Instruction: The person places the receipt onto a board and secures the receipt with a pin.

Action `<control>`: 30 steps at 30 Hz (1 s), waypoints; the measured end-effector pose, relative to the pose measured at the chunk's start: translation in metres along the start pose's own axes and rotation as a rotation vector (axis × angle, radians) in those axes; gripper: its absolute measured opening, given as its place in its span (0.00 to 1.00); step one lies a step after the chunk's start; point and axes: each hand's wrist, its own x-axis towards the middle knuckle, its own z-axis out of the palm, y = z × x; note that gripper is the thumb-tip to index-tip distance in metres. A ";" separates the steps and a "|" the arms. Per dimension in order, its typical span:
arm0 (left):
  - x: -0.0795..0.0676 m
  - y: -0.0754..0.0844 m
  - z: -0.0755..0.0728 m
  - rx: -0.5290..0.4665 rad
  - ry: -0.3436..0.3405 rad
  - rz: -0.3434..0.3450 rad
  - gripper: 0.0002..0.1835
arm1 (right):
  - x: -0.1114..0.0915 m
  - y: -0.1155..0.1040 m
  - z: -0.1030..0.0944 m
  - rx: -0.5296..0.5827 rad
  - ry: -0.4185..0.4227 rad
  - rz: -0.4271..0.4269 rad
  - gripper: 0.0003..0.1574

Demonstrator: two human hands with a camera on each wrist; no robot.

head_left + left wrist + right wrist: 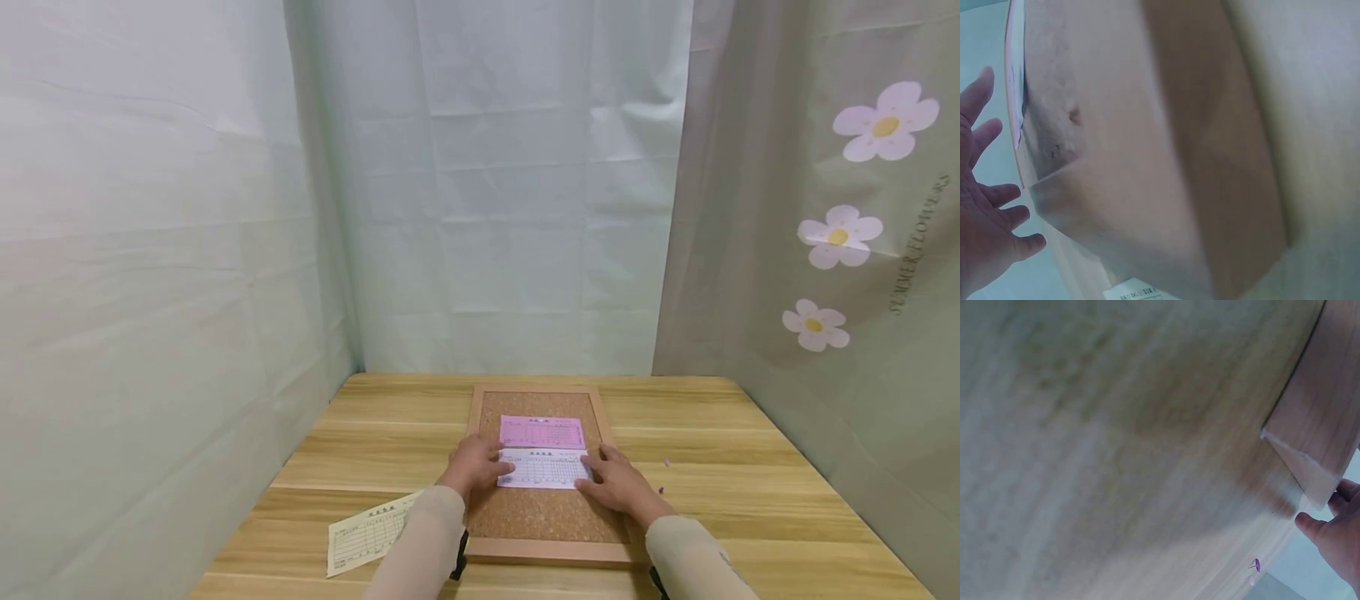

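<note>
A cork board [551, 517] in a wooden frame lies on the table. On it, a white printed form slip [543, 469] lies just below a pink form slip [542, 432]. My left hand [474, 463] rests at the white slip's left edge, its fingers spread in the left wrist view. At the right edge, my right hand [617, 482] touches the same slip with thumb and fingers apart. The frame's side [1129, 156] fills much of the left wrist view. Only part of the right hand [1338, 540] shows in the right wrist view, beside the frame's corner.
A yellow form slip [367, 536] lies on the wooden table [720, 433] left of the board, partly behind the left forearm. Two small pins lie to the board's right, one a purple thumbtack [1257, 565]. Pale curtains [510, 208] enclose the table's back and sides.
</note>
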 end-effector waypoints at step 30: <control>-0.009 -0.011 0.007 0.152 -0.070 0.011 0.30 | 0.000 -0.001 0.001 -0.020 0.002 0.014 0.37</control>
